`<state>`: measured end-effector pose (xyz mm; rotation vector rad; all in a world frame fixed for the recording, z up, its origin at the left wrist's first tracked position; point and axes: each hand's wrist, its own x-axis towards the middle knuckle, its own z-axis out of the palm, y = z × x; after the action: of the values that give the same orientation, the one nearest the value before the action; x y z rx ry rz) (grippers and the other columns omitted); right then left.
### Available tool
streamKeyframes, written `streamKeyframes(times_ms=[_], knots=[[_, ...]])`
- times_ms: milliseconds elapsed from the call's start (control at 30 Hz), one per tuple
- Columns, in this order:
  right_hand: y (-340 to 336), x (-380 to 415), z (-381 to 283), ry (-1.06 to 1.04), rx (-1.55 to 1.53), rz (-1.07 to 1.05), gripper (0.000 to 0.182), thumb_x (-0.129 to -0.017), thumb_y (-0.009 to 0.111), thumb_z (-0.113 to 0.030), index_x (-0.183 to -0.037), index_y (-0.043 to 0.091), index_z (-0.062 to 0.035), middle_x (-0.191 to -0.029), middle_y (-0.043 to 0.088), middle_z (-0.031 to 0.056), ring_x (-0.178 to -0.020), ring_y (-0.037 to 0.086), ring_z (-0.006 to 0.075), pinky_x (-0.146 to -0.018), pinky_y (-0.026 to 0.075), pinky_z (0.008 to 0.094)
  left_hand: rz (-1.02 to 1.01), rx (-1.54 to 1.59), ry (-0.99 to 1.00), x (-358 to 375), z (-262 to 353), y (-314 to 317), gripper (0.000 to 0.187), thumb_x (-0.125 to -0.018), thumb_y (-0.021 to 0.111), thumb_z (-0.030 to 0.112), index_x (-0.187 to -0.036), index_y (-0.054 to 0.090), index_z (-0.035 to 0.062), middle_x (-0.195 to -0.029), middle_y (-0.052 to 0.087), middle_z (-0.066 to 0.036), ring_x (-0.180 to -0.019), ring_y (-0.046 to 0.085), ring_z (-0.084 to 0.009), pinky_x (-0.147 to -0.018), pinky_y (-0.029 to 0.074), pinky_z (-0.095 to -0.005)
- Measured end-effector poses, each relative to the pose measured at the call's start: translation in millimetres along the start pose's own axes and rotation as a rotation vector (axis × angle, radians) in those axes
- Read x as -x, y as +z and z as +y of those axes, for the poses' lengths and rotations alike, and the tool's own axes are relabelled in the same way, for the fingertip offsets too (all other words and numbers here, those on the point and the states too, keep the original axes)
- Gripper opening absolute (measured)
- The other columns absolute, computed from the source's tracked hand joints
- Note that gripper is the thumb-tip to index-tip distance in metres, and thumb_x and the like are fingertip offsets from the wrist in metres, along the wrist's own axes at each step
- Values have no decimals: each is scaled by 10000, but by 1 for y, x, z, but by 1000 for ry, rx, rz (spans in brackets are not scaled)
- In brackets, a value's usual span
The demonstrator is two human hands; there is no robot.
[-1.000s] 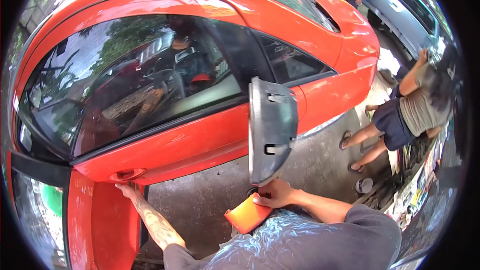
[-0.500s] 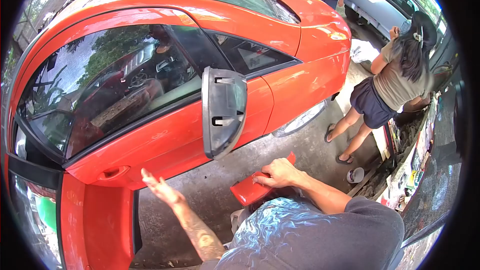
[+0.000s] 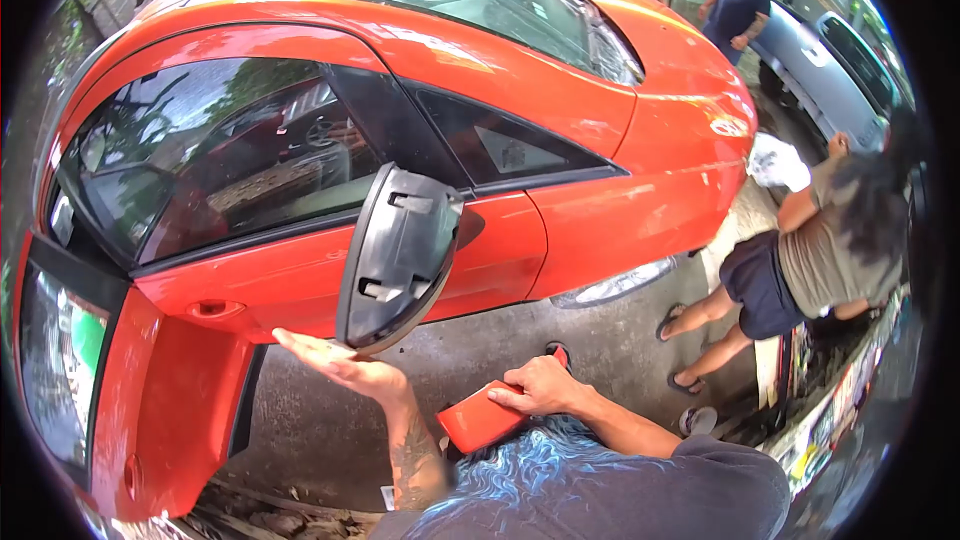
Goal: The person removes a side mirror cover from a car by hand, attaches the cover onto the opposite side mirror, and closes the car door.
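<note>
My right hand (image 3: 548, 386) is wrapped over a glossy red side-mirror cover (image 3: 480, 420), held low in front of my body. My left hand (image 3: 345, 365) is open, fingers stretched out and palm turned up, right at the lower edge of the side mirror (image 3: 400, 255). The mirror's black housing shows bare, with slots in it and no red shell over it. It stands out from the door of a red car (image 3: 490, 240), whose windows are closed.
The rear door (image 3: 190, 420) stands open at lower left. A person (image 3: 815, 250) in dark shorts stands at the right, near a white tub (image 3: 697, 421). Two more people stand beyond the car's front, close to a silver pickup (image 3: 820, 70).
My left hand has come up to the lower edge of the mirror. My right hand still grips the red cover. The view has shifted, and the person at right appears farther right.
</note>
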<state>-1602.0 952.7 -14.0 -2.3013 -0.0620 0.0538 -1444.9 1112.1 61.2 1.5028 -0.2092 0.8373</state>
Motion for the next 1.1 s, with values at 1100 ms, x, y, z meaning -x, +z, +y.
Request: streamKeyframes(times_ms=[1100], knots=[[-147, -53, 106, -72, -807, -86, 397, -939, 539, -187, -593, 458, -10, -503, 394, 36, -472, 373, 83, -443, 326, 301, 477, 228, -148, -40, -27, 20, 828, -957, 290, 624, -1497, 141, 14, -1577, 34, -184, -1460, 39, -309, -1174, 97, -473]])
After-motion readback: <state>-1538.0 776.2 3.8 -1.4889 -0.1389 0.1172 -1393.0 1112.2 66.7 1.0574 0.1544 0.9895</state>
